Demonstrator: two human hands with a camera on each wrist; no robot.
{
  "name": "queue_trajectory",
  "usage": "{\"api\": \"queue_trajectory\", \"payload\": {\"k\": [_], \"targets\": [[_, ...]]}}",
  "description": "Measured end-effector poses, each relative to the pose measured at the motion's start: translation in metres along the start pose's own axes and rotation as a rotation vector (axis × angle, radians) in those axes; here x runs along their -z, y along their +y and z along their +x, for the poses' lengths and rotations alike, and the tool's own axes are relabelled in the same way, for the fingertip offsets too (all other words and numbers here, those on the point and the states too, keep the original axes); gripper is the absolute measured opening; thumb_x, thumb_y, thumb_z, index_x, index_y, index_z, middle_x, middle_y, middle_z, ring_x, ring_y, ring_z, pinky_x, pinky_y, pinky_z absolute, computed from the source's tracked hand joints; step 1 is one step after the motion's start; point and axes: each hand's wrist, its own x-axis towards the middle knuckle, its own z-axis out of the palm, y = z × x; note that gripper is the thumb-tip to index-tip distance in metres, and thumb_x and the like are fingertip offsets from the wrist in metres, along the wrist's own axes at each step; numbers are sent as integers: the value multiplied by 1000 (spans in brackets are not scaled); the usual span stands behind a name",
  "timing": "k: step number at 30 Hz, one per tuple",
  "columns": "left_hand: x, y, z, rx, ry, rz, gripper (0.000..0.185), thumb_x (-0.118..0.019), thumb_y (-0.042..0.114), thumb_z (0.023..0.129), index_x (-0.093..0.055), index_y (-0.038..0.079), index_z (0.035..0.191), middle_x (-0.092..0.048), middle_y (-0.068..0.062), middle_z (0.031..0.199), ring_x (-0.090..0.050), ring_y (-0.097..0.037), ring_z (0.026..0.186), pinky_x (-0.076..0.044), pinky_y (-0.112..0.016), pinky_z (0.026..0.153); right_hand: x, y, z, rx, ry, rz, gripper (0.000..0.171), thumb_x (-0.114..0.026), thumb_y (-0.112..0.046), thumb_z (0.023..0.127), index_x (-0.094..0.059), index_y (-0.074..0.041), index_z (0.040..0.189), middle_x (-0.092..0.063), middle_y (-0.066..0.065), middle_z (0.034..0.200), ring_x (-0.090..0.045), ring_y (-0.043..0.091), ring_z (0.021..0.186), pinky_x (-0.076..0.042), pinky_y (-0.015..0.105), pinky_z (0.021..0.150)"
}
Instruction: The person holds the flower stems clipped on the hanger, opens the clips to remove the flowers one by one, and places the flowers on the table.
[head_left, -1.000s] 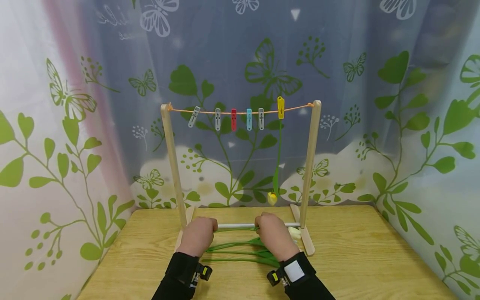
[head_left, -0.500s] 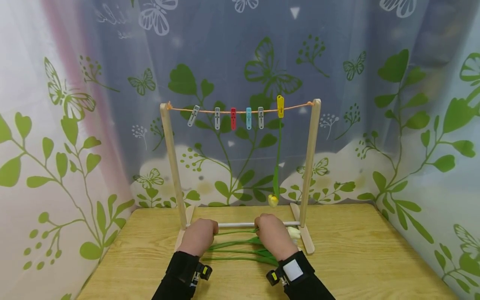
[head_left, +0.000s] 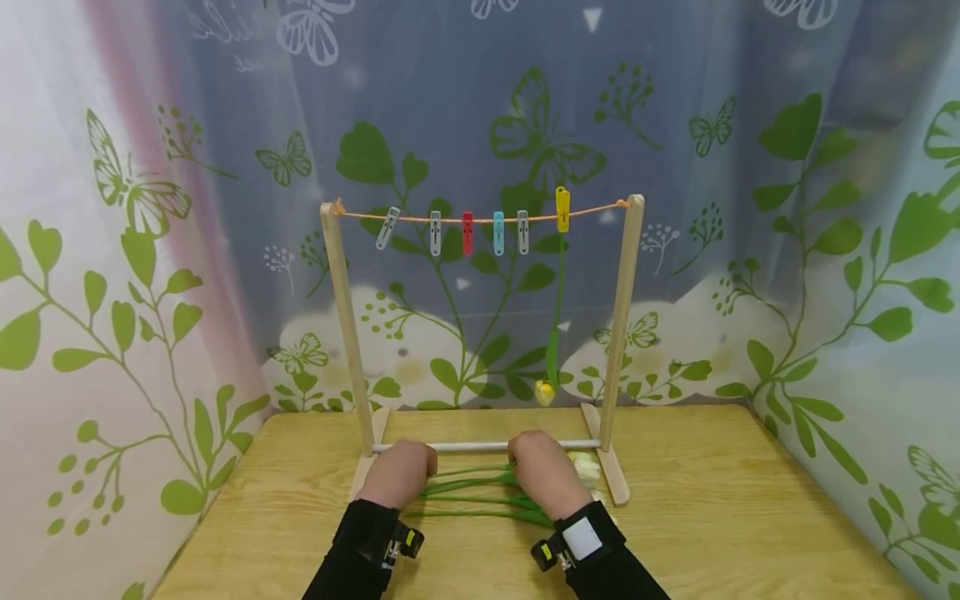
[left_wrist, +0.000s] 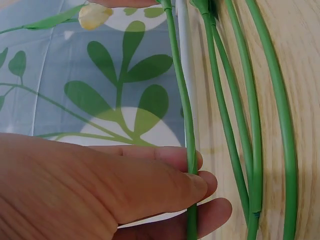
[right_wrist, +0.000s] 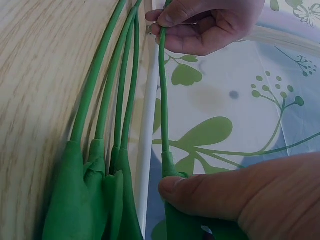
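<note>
Item one — your left hand (head_left: 401, 469), lower centre of the head view, just left of middle: fingers and thumb pinch the bare end of a green flower stem (right_wrist: 162, 95). The left wrist view shows the same stem (left_wrist: 189, 150) running between your fingertips (left_wrist: 200, 182).

Item two — your right hand (head_left: 542, 468), lower centre, just right of middle: thumb (right_wrist: 200, 192) pressed down on the stem where its leaf sheath begins, the fingers curled round it. The held stem spans the gap between both hands, lifted clear of the tabletop and lying close alongside the white crossbar (head_left: 480, 446) of the rack.

Item three: four more green stems (head_left: 472, 500) lie flat on the wooden table (head_left: 712, 500), side by side, just in front of the held one; their leaves (right_wrist: 95, 200) bunch at the lower left of the right wrist view. A pale flower head (head_left: 583, 467) shows beside your right hand.

Item four: wooden drying rack (head_left: 624, 317), centre of the head view, two upright posts with an orange cord (head_left: 592, 214) strung across the top. Six clothes pegs on the cord: three grey, one red (head_left: 468, 232), one blue (head_left: 498, 232), one yellow (head_left: 562, 208).

Item five: one flower hangs head-down from the yellow peg, its yellow bloom (head_left: 544, 392) close above the table's far edge.

Backdrop: a curtain (head_left: 150, 250) printed with leaves and butterflies.
</note>
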Motion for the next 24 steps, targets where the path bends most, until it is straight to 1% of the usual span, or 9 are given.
{"api": "queue_trajectory", "payload": {"k": [4, 7, 9, 11, 13, 16, 18, 24], "targets": [[-2, 0, 0, -5, -4, -18, 57, -48, -21, 100, -18, 22, 76, -6, 6, 76, -5, -14, 72, -8, -34, 73, -3, 0, 0, -14, -14, 3, 20, -81, 11, 87, -79, -7, 78, -78, 3, 78, -69, 15, 68, -54, 29, 57], [-3, -1, 0, -7, 1, -12, 56, -51, -20, 99, -21, 21, 74, -9, 6, 74, -7, -13, 71, -8, -33, 71, -7, 1, 0, -23, -18, -8, 20, -83, 9, 88, -79, -8, 78, -78, 2, 77, -68, 13, 67, -54, 28, 57], [-5, -2, 1, -2, 2, -3, 55, -53, -19, 99, -24, 20, 73, -11, 6, 73, -9, -13, 69, -8, -32, 70, -9, 1, 0, -25, -20, -14, 23, -82, 8, 88, -77, -9, 74, -75, 1, 74, -64, 12, 64, -51, 28, 55], [-7, -3, 1, 8, 5, 2, 51, -56, -16, 100, -34, 17, 69, -17, 6, 70, -14, -13, 67, -10, -30, 66, -10, 1, -1, -24, -14, -25, 25, -82, 8, 87, -74, -10, 72, -74, 0, 72, -63, 11, 63, -50, 28, 54], [-9, -5, 2, 13, 7, 9, 45, -58, -15, 100, -47, 12, 67, -26, 5, 67, -20, -13, 64, -14, -28, 62, -11, 1, -1, -21, -13, -30, 26, -83, 8, 86, -74, -10, 71, -74, 1, 72, -65, 13, 64, -51, 29, 54], [-11, -6, 2, 18, 13, 14, 34, -61, -12, 101, -67, 8, 74, -40, 3, 67, -30, -13, 63, -23, -25, 59, -11, 0, -2, -15, -11, -35, 24, -85, 8, 84, -75, -10, 72, -76, 2, 75, -70, 16, 67, -57, 31, 57], [-13, -7, 2, 22, 11, 18, 33, -61, -12, 101, -69, 7, 75, -42, 2, 68, -32, -14, 64, -25, -25, 59, -11, 0, -2, -14, -15, -34, 22, -85, 8, 83, -76, -9, 73, -77, 3, 76, -72, 18, 69, -59, 33, 58], [-14, -7, 3, 41, 2, 16, 33, -61, -11, 101, -67, 6, 74, -38, 2, 69, -30, -14, 63, -22, -25, 59, -12, -1, -3, -11, -20, -48, 15, -88, 6, 84, -81, -6, 81, -80, 5, 81, -76, 21, 74, -64, 35, 63]]}}
